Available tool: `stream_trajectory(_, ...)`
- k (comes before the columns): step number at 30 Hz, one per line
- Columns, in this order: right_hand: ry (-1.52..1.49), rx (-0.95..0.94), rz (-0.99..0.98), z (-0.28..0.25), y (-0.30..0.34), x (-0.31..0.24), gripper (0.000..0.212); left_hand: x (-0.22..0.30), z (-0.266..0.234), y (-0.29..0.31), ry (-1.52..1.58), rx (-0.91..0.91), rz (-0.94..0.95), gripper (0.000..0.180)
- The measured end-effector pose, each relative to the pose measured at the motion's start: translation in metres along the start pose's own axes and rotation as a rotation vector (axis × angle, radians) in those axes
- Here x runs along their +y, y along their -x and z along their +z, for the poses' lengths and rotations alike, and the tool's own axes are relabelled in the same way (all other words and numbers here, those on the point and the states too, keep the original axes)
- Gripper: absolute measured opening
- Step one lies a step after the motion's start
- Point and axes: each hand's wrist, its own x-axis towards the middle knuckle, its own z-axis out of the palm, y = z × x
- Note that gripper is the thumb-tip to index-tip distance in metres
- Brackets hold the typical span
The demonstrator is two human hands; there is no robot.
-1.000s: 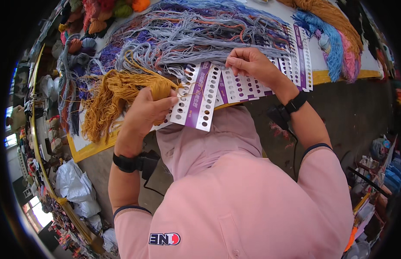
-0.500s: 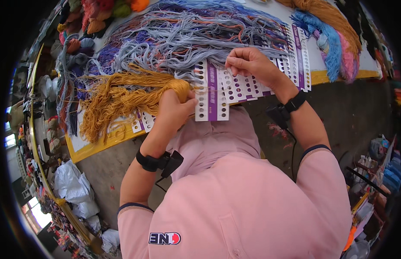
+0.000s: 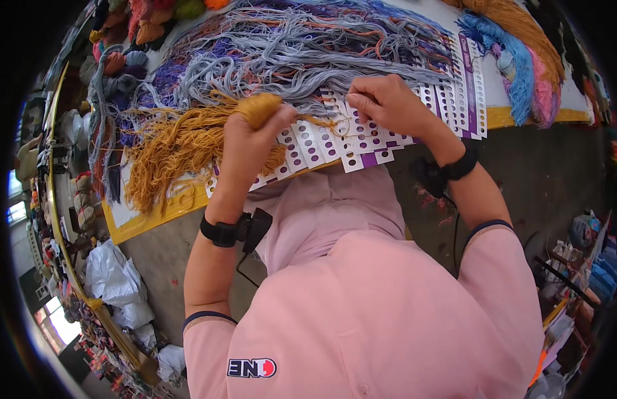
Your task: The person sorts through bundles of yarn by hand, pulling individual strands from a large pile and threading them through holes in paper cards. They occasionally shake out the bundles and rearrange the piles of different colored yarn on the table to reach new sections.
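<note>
My left hand (image 3: 248, 143) is closed round a bunched hank of mustard yarn (image 3: 260, 110), whose loose strands spread over the table's left side. To the right, my right hand (image 3: 391, 103) has its fingers curled in a pinch above the punched cards. Anything in that pinch is too fine to make out. Thin mustard strands trail between the hands across a white and purple punched card (image 3: 351, 159). More white cards with rows of holes (image 3: 302, 143) lie overlapping along the near edge. Grey-blue thread (image 3: 288, 80) heaps just beyond both hands.
The table has a yellow front edge (image 3: 155, 223). Blue and pink skeins (image 3: 521, 86) and a brown hank (image 3: 521, 26) hang over its right end. Coloured yarn bundles (image 3: 125, 63) sit at the far left. White plastic bags (image 3: 112, 279) lie on the floor at left.
My left hand has lifted the mustard hank up and slightly left. The card that stood out over the near edge between my hands has shifted up and right, lying lower among the others.
</note>
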Motion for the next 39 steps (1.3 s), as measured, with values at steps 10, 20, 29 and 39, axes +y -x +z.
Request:
stream_trajectory(10, 0.423, -0.083, -0.295, 0.019, 0.052, -0.038, 0.042, -0.017, 0.018, -0.009, -0.827, -0.201, 0.444, 0.014)
stream_trajectory(20, 0.616, 0.062, -0.5, 0.027, 0.05, -0.024, 0.023, -0.006, 0.014, -0.013, -0.769, -0.314, 0.364, 0.01)
stream_trajectory(29, 0.742, 0.226, -0.539, 0.046, 0.056, -0.016, 0.016, 0.011, -0.024, -0.021, -0.53, -0.425, 0.047, 0.024)
stream_trajectory(39, 0.785, 0.201, -0.524, 0.045, 0.058, -0.017, 0.013, 0.036, -0.165, -0.029, 0.098, -0.354, -0.321, 0.013)
